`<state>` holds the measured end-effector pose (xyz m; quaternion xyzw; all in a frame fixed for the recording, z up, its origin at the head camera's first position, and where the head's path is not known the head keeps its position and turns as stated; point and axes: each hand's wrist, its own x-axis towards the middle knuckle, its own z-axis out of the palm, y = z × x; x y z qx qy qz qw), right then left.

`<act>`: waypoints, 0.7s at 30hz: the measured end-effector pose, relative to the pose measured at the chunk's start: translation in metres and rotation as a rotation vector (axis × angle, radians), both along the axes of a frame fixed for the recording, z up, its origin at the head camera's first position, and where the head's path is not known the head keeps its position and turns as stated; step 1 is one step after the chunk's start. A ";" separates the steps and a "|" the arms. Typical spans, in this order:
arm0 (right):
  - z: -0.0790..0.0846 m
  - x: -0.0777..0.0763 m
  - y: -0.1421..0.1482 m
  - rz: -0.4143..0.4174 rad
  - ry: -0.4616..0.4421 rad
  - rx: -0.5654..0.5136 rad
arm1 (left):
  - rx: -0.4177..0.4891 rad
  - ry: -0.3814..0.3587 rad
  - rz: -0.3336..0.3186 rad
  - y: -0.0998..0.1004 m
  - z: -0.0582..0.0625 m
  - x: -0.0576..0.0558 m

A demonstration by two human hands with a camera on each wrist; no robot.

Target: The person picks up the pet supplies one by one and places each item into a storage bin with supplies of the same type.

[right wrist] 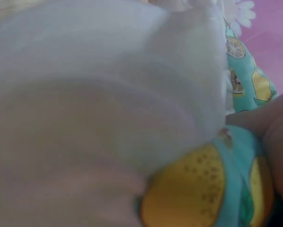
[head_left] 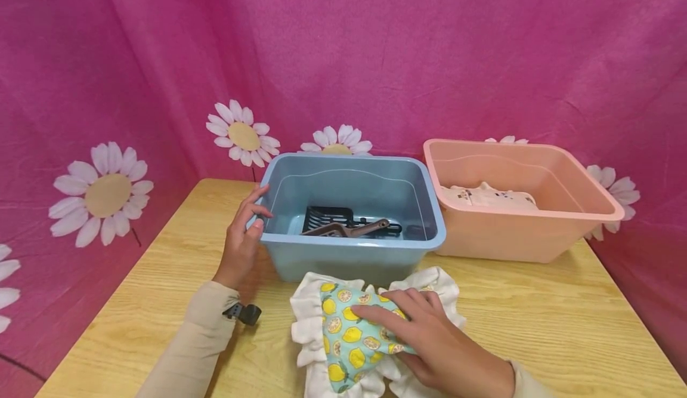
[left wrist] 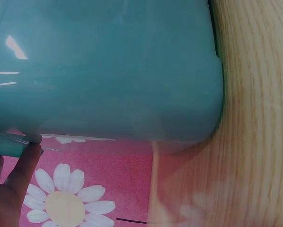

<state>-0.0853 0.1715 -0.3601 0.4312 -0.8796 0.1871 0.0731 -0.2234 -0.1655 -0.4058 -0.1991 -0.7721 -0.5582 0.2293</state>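
Observation:
My right hand (head_left: 435,332) grips a mint-green cloth with a lemon print and white ruffled edging (head_left: 343,338), low over the front of the table. In the right wrist view, the lemon-print fabric (right wrist: 189,189) bunches up between thumb and fingers. At the left end of a blue plastic bin (head_left: 343,261), my left hand (head_left: 244,237) holds the rim, fingers curled over it and thumb on the near side. Inside that bin lie a black slotted scoop (head_left: 327,216) and a brown scoop (head_left: 370,227). The left wrist view shows the bin's wall (left wrist: 108,71) close up.
A pink bin (head_left: 494,237) stands right of the blue one, their rims close together. White printed fabric (head_left: 485,196) lies inside it. Both stand on a light wooden table (head_left: 563,326). A magenta curtain with daisies (head_left: 343,58) hangs behind and at both sides.

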 end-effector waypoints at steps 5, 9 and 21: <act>0.011 0.012 0.030 -0.126 -0.081 0.065 | -0.008 0.026 -0.013 -0.001 -0.002 -0.002; 0.021 0.019 0.049 -0.166 -0.032 0.117 | 0.010 0.056 -0.025 -0.002 -0.003 -0.004; 0.055 0.031 0.088 -0.110 0.212 0.124 | 0.026 0.023 -0.035 0.008 0.024 0.017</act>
